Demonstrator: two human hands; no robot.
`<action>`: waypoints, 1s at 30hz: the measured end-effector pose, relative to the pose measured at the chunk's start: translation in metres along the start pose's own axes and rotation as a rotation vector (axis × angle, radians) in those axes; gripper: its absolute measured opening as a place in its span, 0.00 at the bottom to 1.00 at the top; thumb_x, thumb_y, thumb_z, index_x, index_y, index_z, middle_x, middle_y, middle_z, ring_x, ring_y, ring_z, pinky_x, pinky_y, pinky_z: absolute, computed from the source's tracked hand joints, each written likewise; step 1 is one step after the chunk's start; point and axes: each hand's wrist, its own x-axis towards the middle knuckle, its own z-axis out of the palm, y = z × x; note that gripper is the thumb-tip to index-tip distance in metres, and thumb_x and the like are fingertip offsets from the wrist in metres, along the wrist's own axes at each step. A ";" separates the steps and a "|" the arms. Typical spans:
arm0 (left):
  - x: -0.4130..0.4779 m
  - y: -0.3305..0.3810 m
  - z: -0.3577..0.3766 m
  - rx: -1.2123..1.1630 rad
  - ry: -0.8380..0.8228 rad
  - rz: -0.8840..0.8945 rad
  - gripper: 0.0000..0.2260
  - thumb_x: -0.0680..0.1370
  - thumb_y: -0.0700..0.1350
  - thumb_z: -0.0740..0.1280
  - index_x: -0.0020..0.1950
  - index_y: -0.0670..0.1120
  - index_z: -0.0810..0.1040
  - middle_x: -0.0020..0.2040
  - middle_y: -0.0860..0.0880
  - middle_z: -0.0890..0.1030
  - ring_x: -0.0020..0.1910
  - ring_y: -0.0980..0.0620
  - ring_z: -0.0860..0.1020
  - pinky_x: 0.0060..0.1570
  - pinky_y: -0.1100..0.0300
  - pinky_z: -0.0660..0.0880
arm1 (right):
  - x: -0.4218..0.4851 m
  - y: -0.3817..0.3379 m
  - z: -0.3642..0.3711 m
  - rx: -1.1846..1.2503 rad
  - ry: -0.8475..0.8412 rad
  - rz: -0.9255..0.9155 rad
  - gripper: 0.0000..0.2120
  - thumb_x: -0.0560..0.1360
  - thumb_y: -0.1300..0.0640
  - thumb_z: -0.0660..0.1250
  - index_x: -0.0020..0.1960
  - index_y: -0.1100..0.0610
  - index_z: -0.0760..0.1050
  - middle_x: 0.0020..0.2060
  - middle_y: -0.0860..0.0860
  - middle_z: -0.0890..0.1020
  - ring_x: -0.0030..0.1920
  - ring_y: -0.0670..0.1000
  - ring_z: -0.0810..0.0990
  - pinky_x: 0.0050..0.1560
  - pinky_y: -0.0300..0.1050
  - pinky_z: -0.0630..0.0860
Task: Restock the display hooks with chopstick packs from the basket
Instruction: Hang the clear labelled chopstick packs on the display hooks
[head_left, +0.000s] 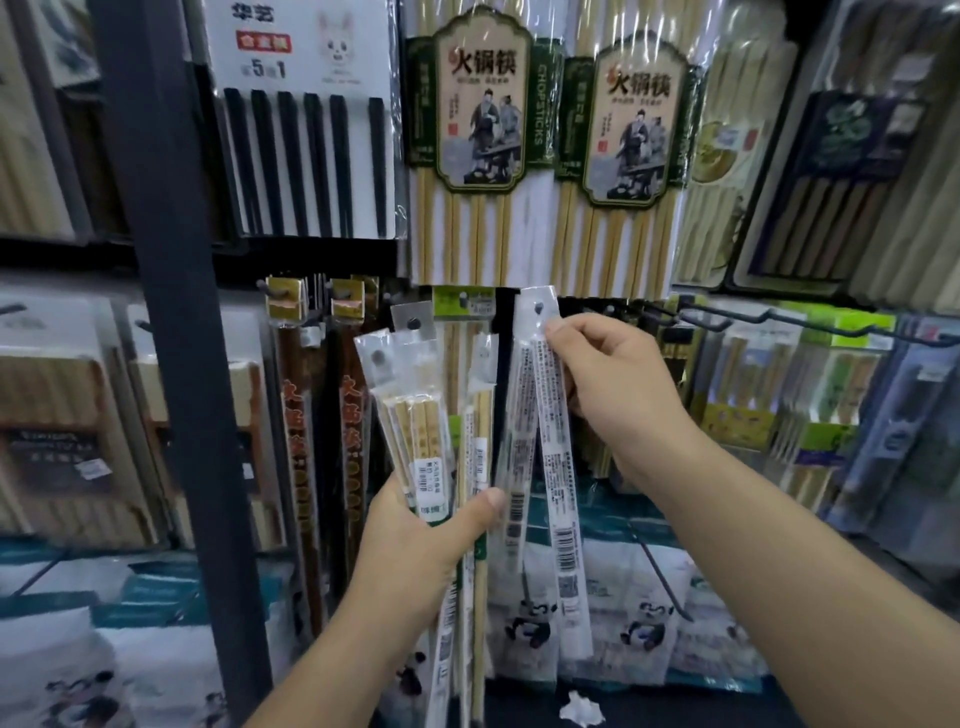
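My left hand (426, 540) grips a fanned bunch of clear-wrapped bamboo chopstick packs (415, 415) by their lower half, thumb across the front. My right hand (608, 379) pinches the top of one long white-backed pack (553, 441), label side toward me, its hang hole up near the black display hooks (613, 309). A second white-backed pack (519, 431) hangs just left of it, touching. The basket is out of view.
Empty black hooks (727, 317) jut out to the right of my right hand. Large hot-pot chopstick packs (483, 119) hang above, brown packs (296, 415) to the left beside a dark upright post (171, 312). Panda-printed bags (639, 623) fill the row below.
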 end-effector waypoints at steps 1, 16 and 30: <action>0.000 0.001 0.000 0.001 -0.010 0.009 0.25 0.64 0.60 0.80 0.58 0.56 0.81 0.51 0.58 0.87 0.50 0.60 0.85 0.57 0.52 0.77 | 0.003 -0.001 0.002 0.011 0.010 0.005 0.15 0.82 0.48 0.65 0.45 0.57 0.82 0.39 0.64 0.78 0.37 0.56 0.74 0.43 0.55 0.76; 0.007 0.008 -0.005 -0.020 -0.054 0.037 0.21 0.63 0.59 0.78 0.54 0.57 0.81 0.48 0.60 0.87 0.47 0.62 0.84 0.45 0.67 0.77 | 0.014 0.008 0.009 -0.065 0.099 0.039 0.23 0.81 0.50 0.66 0.43 0.71 0.71 0.32 0.55 0.69 0.32 0.52 0.66 0.34 0.38 0.71; 0.007 0.016 -0.002 -0.062 -0.119 0.173 0.15 0.68 0.52 0.79 0.53 0.64 0.82 0.52 0.57 0.87 0.51 0.59 0.85 0.45 0.72 0.77 | -0.036 0.017 0.026 -0.094 -0.008 -0.144 0.05 0.76 0.47 0.73 0.43 0.47 0.81 0.37 0.44 0.82 0.37 0.42 0.79 0.37 0.32 0.76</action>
